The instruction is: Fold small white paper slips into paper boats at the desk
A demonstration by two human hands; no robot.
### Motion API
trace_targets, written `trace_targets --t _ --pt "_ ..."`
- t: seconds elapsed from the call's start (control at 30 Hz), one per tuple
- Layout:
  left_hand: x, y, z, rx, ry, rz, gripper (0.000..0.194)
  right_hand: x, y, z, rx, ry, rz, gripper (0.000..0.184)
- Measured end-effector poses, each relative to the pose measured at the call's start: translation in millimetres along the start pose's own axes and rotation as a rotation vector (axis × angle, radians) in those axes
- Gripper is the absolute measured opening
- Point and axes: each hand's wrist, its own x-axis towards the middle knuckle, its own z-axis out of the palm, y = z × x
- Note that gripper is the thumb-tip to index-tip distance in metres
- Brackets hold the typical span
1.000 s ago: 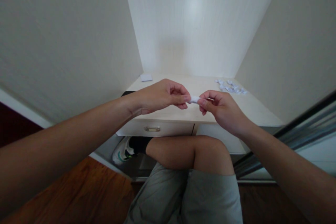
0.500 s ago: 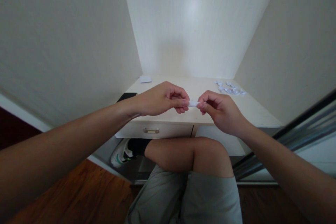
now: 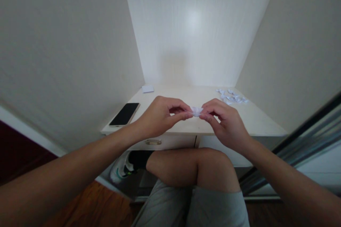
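Observation:
A small piece of folded white paper [image 3: 196, 111] is stretched between my two hands, above the front part of the white desk top [image 3: 181, 95]. My left hand [image 3: 170, 115] pinches its left end between thumb and fingers. On the other end, my right hand [image 3: 222, 118] is closed in a similar pinch. The paper looks puffed out in the middle, and its ends are hidden by my fingertips. Several small folded white paper pieces [image 3: 231, 97] lie in a loose group at the back right of the desk.
A black-screened phone [image 3: 124, 114] lies at the desk's left edge. Behind it, in the back left corner, is a small stack of white paper [image 3: 147, 89]. A drawer with a metal handle [image 3: 153, 142] sits under the desk top, above my crossed leg. Walls enclose three sides.
The paper between my hands has gone from a narrow flat strip to a wider, bulging shape. My left fingers have straightened. The view has tilted up, and the phone now shows fully.

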Motion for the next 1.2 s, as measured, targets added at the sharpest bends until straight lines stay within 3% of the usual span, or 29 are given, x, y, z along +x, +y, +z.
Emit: trace_targets --t 0.13,0.3,0.43,0.67,0.9,1.2 --pt "1 -6 2.2 -0.003 0.035 -0.034 0.011 -1 7 1 0.013 -0.003 0.033 0.013" --pt "5 -14 -0.2 0.189 0.032 0.074 0.009 -5 15 -1 -0.029 -0.025 -0.009 0.011" --pt "5 -20 -1.3 0.307 -0.032 0.186 0.011 -9 21 -3 -0.021 -0.052 -0.002 0.011" --pt "9 -22 -0.3 0.42 -0.14 0.218 0.016 -13 33 -8 -0.047 -0.104 0.044 0.012" --pt "14 -28 6.1 0.501 -0.167 0.32 0.015 -13 47 -9 -0.156 -0.16 -0.035 0.017" --pt "29 -40 15.8 0.491 -0.211 0.253 0.013 -15 67 -8 -0.149 -0.179 0.036 0.019"
